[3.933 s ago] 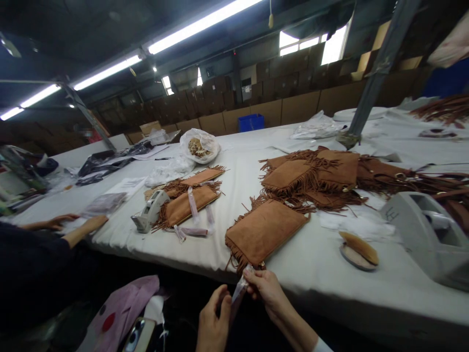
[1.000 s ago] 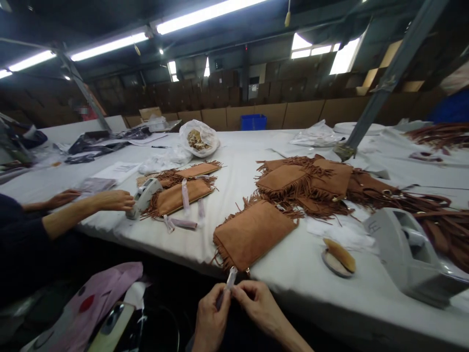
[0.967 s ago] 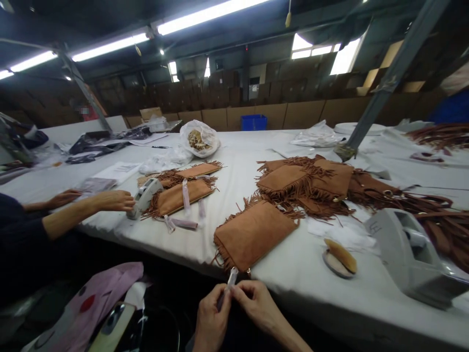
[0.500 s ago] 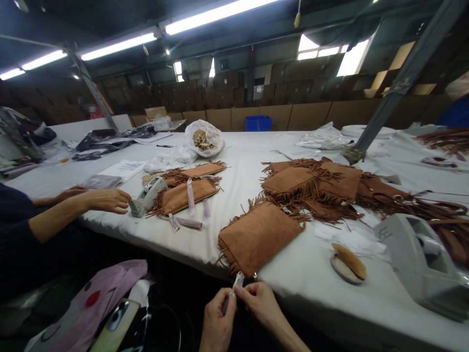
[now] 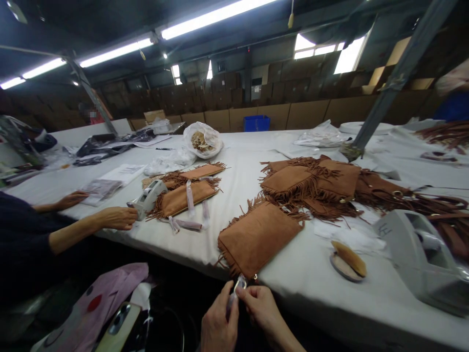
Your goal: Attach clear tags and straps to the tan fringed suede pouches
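A brown fringed suede bag lies flat at the table's front edge, its near corner toward me. Just below that corner, my left hand is closed around a narrow strap wrapped in clear plastic, most of it hidden by the fingers. A shiny metal clasp sticks up from the wrapping. My right hand pinches at the clasp's lower end with thumb and forefinger. A small gold ring shows on the bag's corner beside it; whether the clasp touches the bag I cannot tell.
More fringed bags are heaped at the back right. A grey tape dispenser and a round lidded item stand on the right. At left, a co-worker's hand is near another dispenser. A phone lies below the table edge.
My fingers have shifted slightly on the wrapped strap, and the clasp has turned so its loop shows more. The co-worker's near hand has moved a little down and right.
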Demonstrator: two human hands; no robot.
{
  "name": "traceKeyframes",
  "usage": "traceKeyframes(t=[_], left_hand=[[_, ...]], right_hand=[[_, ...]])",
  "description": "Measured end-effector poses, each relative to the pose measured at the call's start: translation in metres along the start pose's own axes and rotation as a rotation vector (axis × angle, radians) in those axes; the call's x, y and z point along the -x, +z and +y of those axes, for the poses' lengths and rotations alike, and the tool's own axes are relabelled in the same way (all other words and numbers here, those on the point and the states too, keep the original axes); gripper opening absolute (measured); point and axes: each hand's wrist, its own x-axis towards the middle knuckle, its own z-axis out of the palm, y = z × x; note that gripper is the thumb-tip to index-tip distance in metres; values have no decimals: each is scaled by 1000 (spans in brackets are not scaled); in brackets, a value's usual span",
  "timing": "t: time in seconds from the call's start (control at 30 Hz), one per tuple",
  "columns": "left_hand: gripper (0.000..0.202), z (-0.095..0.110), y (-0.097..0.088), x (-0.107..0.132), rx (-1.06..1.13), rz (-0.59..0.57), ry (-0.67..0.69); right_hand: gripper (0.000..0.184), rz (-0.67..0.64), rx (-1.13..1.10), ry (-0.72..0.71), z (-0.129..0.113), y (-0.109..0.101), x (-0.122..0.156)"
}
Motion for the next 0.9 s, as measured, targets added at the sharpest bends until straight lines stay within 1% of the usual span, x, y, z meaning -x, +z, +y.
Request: traceKeyframes(t=[0.07,0.13,0.2,0.3,0.33,0.4,0.43,0.5,0.57,0.6,0.67,0.77,0.83,0.9], left_hand=[[38,4,-3,-4,22,-76,14],[34,7,-4,-9,95,-129,-34],[35,7,-2,-13,231,-170,-142],[42,1,4,-18,473,-222,-350],[44,-1,6,-18,532,-243,-399],[45,-6,8,-18,585,-265,-431],[45,-8,9,-18,577,-260,-424],[47,-9,9,-16,505,-214,-390],[48,-7,8,-14,398,-164,-336],[47,-6,7,-13,344,-147,-304],[45,-2,5,-12,251,-140,-243],[42,4,3,-10,175,-159,-172],[39,5,1,-8,174,-166,-142],[37,4,2,-7,202,-160,-138]], right_hand=[[51,3,26,-20,2,-3,-1],[51,8,57,-54,3,-6,-1],[53,7,77,-89,4,-8,-2],[56,-9,107,-144,6,-10,-2],[57,-9,129,-157,6,-11,-1],[59,39,193,-174,8,-14,2],[60,89,227,-182,8,-17,4],[58,196,254,-198,9,-22,9],[55,235,194,-188,10,-26,14],[55,218,137,-166,11,-26,16],[61,131,-1,-116,13,-21,17],[79,11,-195,-63,16,-6,17],[90,-8,-320,-43,18,3,16],[94,-9,-449,-22,17,9,17]])
